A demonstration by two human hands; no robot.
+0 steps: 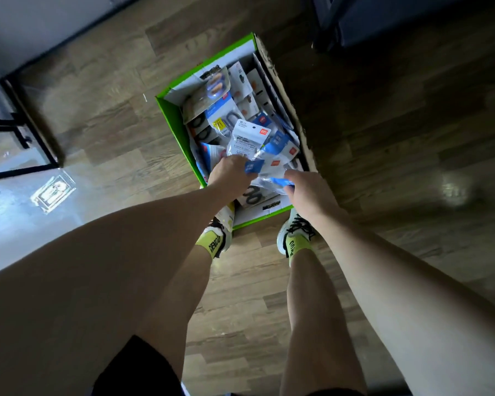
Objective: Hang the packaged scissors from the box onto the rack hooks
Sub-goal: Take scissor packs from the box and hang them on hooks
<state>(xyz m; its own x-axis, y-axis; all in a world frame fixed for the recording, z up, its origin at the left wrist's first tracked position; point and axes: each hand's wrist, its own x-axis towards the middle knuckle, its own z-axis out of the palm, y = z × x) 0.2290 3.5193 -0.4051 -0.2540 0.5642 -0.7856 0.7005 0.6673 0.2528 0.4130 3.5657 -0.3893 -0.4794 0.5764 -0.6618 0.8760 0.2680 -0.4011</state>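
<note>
Packaged scissors (247, 138) are what both hands are digging for right now, and they're all still down in the green box (166, 110) on the wood floor (97, 115), just past the person's shoes (293, 228). No rack or hooks in view at all, so this looks like the grab stage, nothing hung yet.

Nearest in: the left hand (230, 174) is curled down into the near-left part of the pile and seems to be gripping the bottom of a white pack that stands up above the rest, though the fingers are hidden under the packs so I can't swear to it. The right hand (306, 190) is pinching a crinkly blue and white pack (272, 178) at the near-right side.

My take on doing this bit well: pull up one pack at a time instead of a fistful, since the plastic sleeves overlap and probably snag each other. Grab low on the card so the hang hole at the top stays free for the hook later.

Further back the box is stuffed with more packs, some with orange handles (216, 84) and dark handles showing, leaning every which way. Past that is just floor and a dark metal frame (26, 132) off to the far left.
</note>
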